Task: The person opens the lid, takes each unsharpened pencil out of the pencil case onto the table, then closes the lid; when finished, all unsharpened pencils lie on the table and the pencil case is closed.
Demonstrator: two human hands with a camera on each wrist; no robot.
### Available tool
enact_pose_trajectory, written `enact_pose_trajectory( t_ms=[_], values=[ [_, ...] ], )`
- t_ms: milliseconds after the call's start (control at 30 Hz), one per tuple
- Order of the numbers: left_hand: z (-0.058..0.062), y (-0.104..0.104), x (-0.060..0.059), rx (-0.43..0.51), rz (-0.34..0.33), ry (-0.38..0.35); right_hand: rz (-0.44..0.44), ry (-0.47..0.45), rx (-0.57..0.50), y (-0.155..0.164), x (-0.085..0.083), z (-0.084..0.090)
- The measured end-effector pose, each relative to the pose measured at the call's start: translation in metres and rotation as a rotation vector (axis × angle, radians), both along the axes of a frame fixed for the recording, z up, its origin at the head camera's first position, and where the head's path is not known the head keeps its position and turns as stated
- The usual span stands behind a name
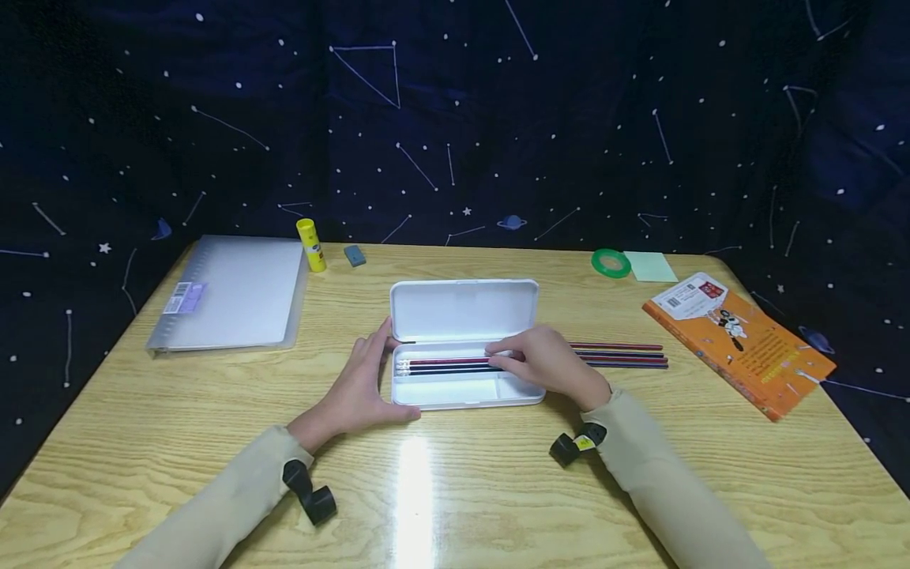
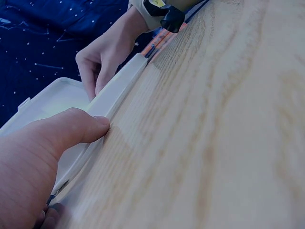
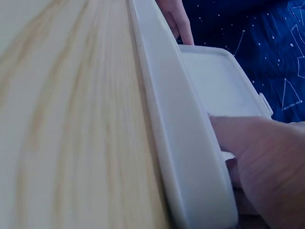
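Observation:
An open white pencil case [image 1: 465,395] lies on the table, its lid [image 1: 464,310] tipped back. Several dark and red pencils [image 1: 444,365] lie in its long compartment, silvery ends to the left. My left hand [image 1: 361,387] grips the case's left end, thumb [image 2: 90,125] along the front wall and fingers behind. Inside the case, my right hand [image 1: 543,362] has curled fingers and thumb pinching at the pencils; its own back hides their right ends. In the right wrist view the case wall [image 3: 183,129] covers the fingertips.
More pencils [image 1: 622,356] lie right of the case. A clear-covered binder [image 1: 231,292], yellow glue stick [image 1: 310,245] and blue-grey eraser [image 1: 354,255] sit back left. At the right are green tape [image 1: 611,263], pale sticky notes [image 1: 650,266] and an orange book [image 1: 739,344].

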State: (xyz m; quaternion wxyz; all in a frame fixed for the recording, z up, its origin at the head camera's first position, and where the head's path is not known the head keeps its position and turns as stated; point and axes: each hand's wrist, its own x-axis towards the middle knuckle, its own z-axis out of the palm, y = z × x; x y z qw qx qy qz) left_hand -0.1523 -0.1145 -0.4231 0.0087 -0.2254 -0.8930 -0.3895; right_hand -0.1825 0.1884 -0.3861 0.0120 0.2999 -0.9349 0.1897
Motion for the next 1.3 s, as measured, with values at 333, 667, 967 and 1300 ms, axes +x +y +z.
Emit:
enact_pose_trajectory(
  t_ms=[333,667,967,1300],
  values=[
    [0.0,-0.001,-0.001,0.0,-0.004,0.007,0.012,-0.007,-0.026,-0.011,-0.004,-0.001],
    [0.001,-0.002,-0.001,-0.001,0.004,-0.004,0.022,0.04,-0.02,-0.011,-0.002,0.002],
    [-0.002,0.001,0.001,-0.005,0.005,-0.011,-0.102,0.083,-0.035,0.019,0.015,0.002],
    [-0.003,-0.002,0.0,-0.007,0.005,0.01,-0.278,0.219,-0.019,0.086,0.039,-0.003]
  ],
)
